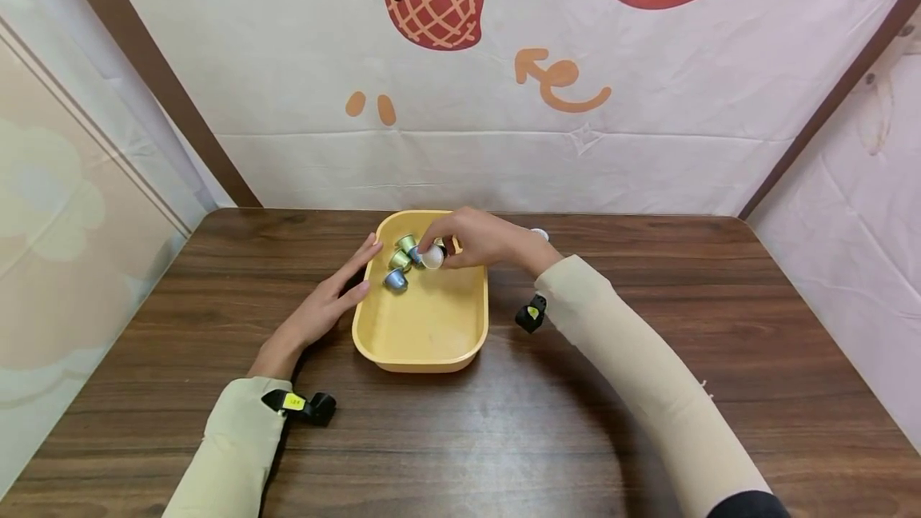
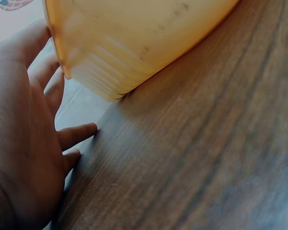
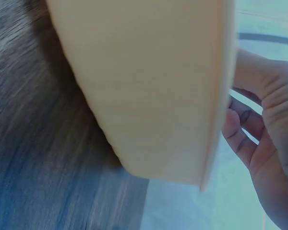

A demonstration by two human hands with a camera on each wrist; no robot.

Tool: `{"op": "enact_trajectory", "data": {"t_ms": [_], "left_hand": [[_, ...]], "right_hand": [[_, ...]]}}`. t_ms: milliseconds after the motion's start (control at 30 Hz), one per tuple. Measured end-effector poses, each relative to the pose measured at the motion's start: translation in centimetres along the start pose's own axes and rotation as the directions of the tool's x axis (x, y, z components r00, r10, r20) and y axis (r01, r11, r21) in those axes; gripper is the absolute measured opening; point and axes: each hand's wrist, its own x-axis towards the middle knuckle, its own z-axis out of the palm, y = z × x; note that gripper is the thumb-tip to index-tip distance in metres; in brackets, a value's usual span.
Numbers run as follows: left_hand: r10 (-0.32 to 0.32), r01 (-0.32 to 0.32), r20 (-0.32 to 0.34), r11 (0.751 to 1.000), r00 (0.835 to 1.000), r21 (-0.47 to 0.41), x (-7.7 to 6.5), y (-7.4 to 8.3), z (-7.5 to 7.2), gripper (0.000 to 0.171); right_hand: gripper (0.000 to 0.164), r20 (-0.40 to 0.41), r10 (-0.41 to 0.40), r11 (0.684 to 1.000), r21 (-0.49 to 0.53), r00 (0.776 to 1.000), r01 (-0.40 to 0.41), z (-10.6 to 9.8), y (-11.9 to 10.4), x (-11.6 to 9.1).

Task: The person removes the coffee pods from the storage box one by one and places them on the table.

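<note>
A yellow plastic tray [image 1: 420, 334] stands on the wooden table. Inside, towards its far left, lie several coffee capsules, among them a blue capsule [image 1: 396, 280] and a green capsule [image 1: 400, 260]. Over that cluster my right hand [image 1: 478, 238] pinches a coffee capsule [image 1: 432, 257], its pale round lid facing up. In the right wrist view the tray wall [image 3: 149, 91] hides my right fingertips and the capsule. My left hand [image 1: 327, 306] lies along the tray's left side, fingers extended, with fingertips at the rim; the left wrist view shows it beside the outer wall [image 2: 134, 43].
Behind my right wrist, a small white round object [image 1: 540, 235] shows on the table [image 1: 647, 302]. A printed cloth backdrop [image 1: 475, 158] hangs along the table's far edge, with more cloth at both sides.
</note>
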Motion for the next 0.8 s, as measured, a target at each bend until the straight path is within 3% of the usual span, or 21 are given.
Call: {"op": "enact_trajectory", "data": {"t_ms": [300, 500, 633, 800], "left_hand": [[0.033, -0.033, -0.013, 0.999, 0.999, 0.0, 0.0, -0.1, 0.2, 0.055], [0.025, -0.025, -0.01, 1.0, 1.0, -0.004, 0.1, -0.2, 0.2, 0.055], [0.015, -0.015, -0.008, 1.0, 1.0, -0.007, 0.1, -0.4, 0.2, 0.055], [0.015, -0.015, -0.003, 1.0, 1.0, -0.01, 0.1, -0.4, 0.2, 0.055]], "right_hand": [[0.028, -0.216, -0.01, 0.999, 0.03, 0.976, 0.017, -1.2, 1.2, -2.6], [0.03, -0.332, 0.061, 0.986, 0.165, 0.941, -0.006, -1.9, 2.1, -4.9], [0.031, -0.384, 0.106, 0.979, 0.204, 0.917, -0.028, -2.2, 2.2, -6.2], [0.031, -0.416, 0.153, 0.974, 0.218, 0.896, -0.065, -3.0, -0.1, -7.5]]}}
